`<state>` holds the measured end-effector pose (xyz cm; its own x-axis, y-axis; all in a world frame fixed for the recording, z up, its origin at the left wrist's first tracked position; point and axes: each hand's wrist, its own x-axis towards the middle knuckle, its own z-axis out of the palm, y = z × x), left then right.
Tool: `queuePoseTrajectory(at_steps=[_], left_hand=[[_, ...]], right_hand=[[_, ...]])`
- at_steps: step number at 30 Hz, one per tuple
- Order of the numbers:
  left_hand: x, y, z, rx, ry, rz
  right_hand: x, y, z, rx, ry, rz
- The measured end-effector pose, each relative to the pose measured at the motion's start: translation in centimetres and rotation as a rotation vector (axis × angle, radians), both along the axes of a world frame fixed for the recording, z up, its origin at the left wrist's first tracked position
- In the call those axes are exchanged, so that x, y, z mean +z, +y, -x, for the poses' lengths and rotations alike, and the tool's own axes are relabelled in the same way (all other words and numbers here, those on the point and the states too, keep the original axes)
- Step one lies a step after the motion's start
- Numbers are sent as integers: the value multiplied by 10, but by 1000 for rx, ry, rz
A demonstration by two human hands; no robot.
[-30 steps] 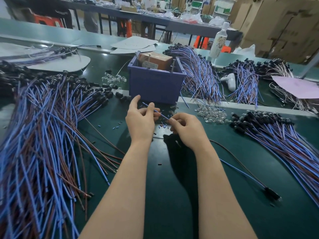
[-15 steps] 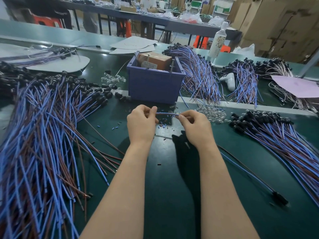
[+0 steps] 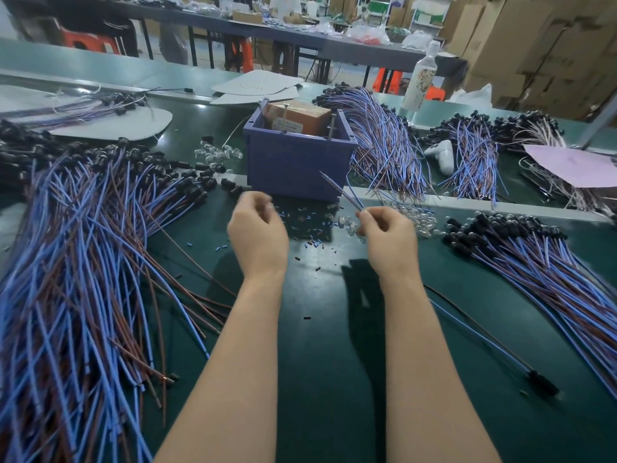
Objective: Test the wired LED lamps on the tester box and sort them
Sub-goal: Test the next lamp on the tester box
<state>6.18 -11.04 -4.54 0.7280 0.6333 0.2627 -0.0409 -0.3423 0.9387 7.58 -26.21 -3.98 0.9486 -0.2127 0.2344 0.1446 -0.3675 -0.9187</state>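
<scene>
A blue tester box [image 3: 297, 162] stands mid-table and holds a brown carton [image 3: 298, 117] with upright metal pins. Just in front of it, my right hand [image 3: 389, 238] pinches the two bare ends of one wired LED lamp [image 3: 340, 192]; the ends point up and left toward the box. Its blue and brown leads trail under my right forearm to a black lamp head [image 3: 545, 383] lying on the mat. My left hand [image 3: 258, 228] hovers a hand's width to the left with curled fingers, apart from the wire, and nothing shows in it.
A big heap of wired lamps [image 3: 83, 245] fills the left side and another pile [image 3: 551, 262] lies at the right. More bundles [image 3: 384, 145] sit behind the box. Clear bulbs [image 3: 412, 218] and cut insulation bits [image 3: 307, 225] litter the green mat between my hands.
My left hand has let go of the wire ends and drawn away to the left. The right hand keeps the ends, now tilted up toward the box.
</scene>
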Motion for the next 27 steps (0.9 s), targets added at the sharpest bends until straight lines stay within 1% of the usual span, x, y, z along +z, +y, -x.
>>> queuePoseTrajectory(at_steps=[2,4,6,7,8,11,13,15,17,19,23,26,27], left_hand=[[0,-8,0,-92,13,-101],[3,-14,0,-224,-13,-115],[6,-21,1,-448,-14,-16],[7,-26,2,-526,-2,34],[8,-30,2,-554,-3,66],[7,-30,0,-463,-73,150],[6,-24,-3,-326,-131,249],[5,-18,-6,-215,-183,417],[3,-16,-7,-163,-205,546],[3,-18,-8,-171,-196,605],[0,-24,-8,-265,-119,579],[-4,-19,-9,-133,-47,362],[-4,-17,-8,-96,-39,318]], right_hand=[[1,12,2,67,-19,-40],[3,18,3,131,-38,-92],[4,23,4,180,-55,-128],[4,26,5,193,-60,-119],[4,27,6,200,-60,-101],[4,27,8,233,-22,-61],[4,23,8,235,21,98],[3,21,8,232,47,242],[3,22,9,249,36,276],[4,26,11,274,19,288],[3,31,13,246,-5,272],[1,31,12,160,-11,230],[1,31,12,145,-10,214]])
